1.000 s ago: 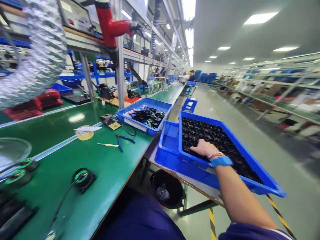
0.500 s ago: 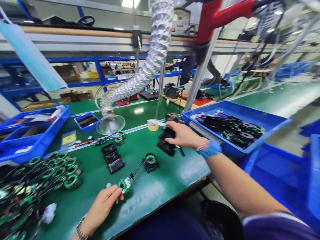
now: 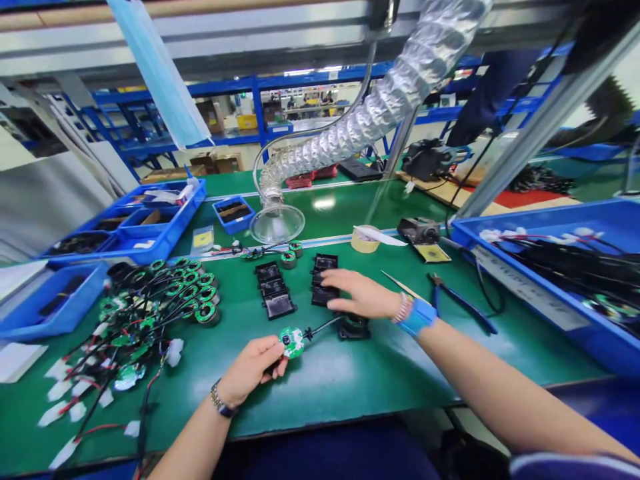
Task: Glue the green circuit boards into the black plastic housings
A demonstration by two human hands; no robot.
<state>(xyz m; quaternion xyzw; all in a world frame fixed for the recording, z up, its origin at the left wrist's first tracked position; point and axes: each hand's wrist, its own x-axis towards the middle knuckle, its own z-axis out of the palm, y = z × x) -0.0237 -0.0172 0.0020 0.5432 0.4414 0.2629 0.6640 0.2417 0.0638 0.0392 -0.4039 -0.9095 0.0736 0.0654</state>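
Note:
My left hand (image 3: 257, 363) pinches a small round green circuit board (image 3: 291, 343) above the table's front part. A short black cable joins that board to a round black fan-like motor unit (image 3: 354, 327), partly hidden under my right hand. My right hand (image 3: 363, 293) has its fingers and thumb on a black plastic housing with several compartments (image 3: 325, 267), which lies on the green table. A similar black housing (image 3: 275, 291) lies just left of it, untouched. Beyond them sit small green-and-black motor cores (image 3: 289, 259) with wires.
A pile of wired green motor parts (image 3: 185, 287) covers the left side. Blue trays stand left (image 3: 170, 233) and right (image 3: 530, 287). Blue-handled cutters (image 3: 465, 303), a tape roll (image 3: 365, 240) and a soldering-iron stand (image 3: 420, 231) lie right. A clear extraction hood (image 3: 277, 224) hangs low behind.
My right hand has come from the blue tray at the right with a black housing, bringing it leftward onto the table beside the other. The view has turned left; my left hand keeps the circuit board.

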